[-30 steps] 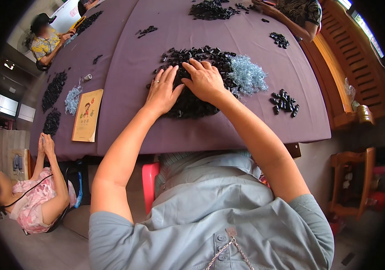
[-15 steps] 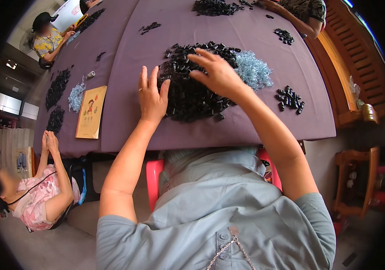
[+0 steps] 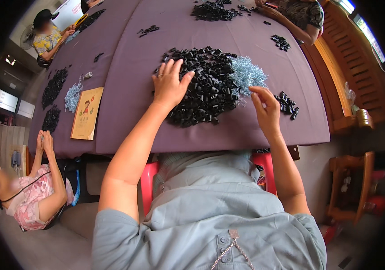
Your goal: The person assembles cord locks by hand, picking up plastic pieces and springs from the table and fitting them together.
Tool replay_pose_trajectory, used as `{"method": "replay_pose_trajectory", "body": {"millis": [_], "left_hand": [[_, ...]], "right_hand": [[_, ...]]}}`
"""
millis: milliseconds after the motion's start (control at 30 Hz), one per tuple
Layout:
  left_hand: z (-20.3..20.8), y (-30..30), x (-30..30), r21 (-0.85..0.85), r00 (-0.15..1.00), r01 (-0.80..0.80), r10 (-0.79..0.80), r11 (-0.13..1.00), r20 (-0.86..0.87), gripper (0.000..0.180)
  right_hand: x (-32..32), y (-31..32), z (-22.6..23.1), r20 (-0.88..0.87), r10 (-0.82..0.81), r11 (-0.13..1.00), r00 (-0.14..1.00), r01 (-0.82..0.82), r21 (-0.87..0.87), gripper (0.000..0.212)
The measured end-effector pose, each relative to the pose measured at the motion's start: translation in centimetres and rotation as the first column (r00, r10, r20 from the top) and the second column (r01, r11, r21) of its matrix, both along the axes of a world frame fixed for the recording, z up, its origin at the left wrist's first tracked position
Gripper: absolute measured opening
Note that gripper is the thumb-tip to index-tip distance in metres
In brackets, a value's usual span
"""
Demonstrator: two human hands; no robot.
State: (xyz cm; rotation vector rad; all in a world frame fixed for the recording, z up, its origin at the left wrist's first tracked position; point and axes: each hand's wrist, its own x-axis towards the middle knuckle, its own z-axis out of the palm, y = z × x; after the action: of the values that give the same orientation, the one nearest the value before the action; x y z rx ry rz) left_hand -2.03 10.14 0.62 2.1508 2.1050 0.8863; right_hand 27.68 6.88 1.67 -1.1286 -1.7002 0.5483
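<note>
A wide heap of short black tube-like pieces (image 3: pixel 206 96) lies on the cloth in front of me. My left hand (image 3: pixel 171 86), a ring on one finger, rests on its left side with fingers spread, holding nothing I can see. Against the heap's right side is a tangle of small light-blue and silvery thin pieces (image 3: pixel 247 74). At its near right edge is my right hand (image 3: pixel 266 110), fingers bent and thumb a little apart from them; nothing shows between them. Right of this hand lies a smaller group of black pieces (image 3: pixel 287 105).
A purple-grey cloth (image 3: pixel 134 130) covers the table. A yellowish booklet (image 3: pixel 86 114) lies to the left, near more black heaps (image 3: pixel 55 87) and light-blue pieces (image 3: pixel 72 96). A person in pink (image 3: pixel 39 193) works at left; others sit at the far side. A wooden bench (image 3: pixel 349 58) stands right.
My right hand has moved from over the black heap rightward and nearer to me, beside the light-blue pieces. My left hand has shifted right, from the heap's edge onto it.
</note>
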Motion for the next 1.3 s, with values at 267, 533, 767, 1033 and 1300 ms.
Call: {"method": "replay_pose_trajectory", "body": {"millis": [267,533,767,1033,1300], "left_hand": [[0.3,-2.6,2.8,-0.055,0.947,0.245,-0.251,0.968,-0.203,0.064],[0.9,-1.3,3.0,-0.131,0.95,0.245,-0.265,0.961,-0.165,0.072],[1.2,-1.1,1.8,0.172,0.945,0.294,-0.313,0.94,0.092,0.048],[1.8,-2.5,2.1,0.258,0.938,0.259,-0.307,0.931,0.164,0.027],[2.6,-4.4,6.7,0.32,0.87,0.472,-0.493,0.822,-0.015,0.025]], "right_hand": [[0.6,-2.2,-1.4,0.129,0.028,0.996,0.991,-0.018,-0.083,0.017],[0.7,-2.7,-1.5,0.329,0.016,0.999,0.944,-0.029,0.034,0.024],[0.7,-2.6,-1.7,0.374,0.057,0.99,0.926,-0.1,0.097,0.028],[0.3,-3.0,-1.2,0.372,0.05,0.998,0.927,-0.064,0.026,0.029],[-0.2,-2.6,-0.8,0.348,0.054,0.994,0.936,-0.084,0.072,0.022]]}}
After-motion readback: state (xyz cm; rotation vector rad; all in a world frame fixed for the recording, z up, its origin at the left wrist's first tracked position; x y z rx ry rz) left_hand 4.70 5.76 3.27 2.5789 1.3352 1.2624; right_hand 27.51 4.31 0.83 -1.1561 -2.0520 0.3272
